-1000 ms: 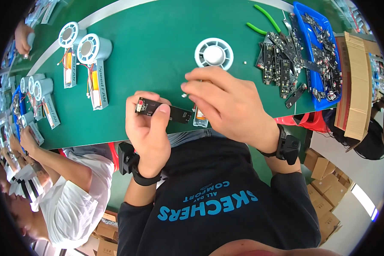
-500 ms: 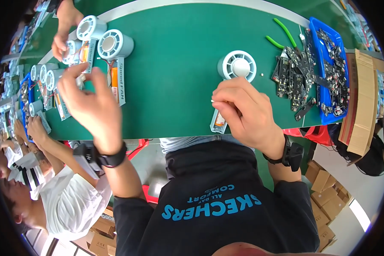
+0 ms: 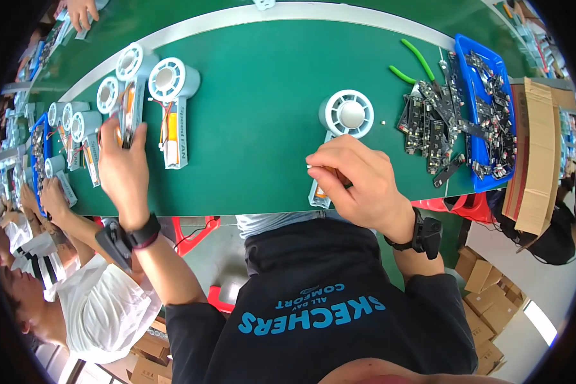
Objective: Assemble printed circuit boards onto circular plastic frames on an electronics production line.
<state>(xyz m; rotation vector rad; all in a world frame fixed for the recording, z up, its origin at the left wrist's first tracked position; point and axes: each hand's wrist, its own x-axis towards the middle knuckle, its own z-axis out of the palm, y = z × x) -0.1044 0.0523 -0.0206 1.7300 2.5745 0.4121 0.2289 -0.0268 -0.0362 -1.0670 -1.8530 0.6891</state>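
A second ago the left hand (image 3: 122,171) held a black board over the middle of the bench (image 3: 256,109); now it is among the fans at the left, and no board shows near the middle fan (image 3: 350,115). Its fingers curl about a dark thing (image 3: 128,138) by the handle of the rear fan (image 3: 130,61); whether they grip it or have let go, I cannot tell.

The right hand (image 3: 359,179) alone attends the middle fan, which lies on the bench with its handle partly hidden beneath that hand. Thumb and forefinger pinch a tiny white plug (image 3: 309,167), as they did before. A third fan (image 3: 108,93) has joined the left group, and the co-worker's hand (image 3: 81,13), there half a second ago, is now well apart.
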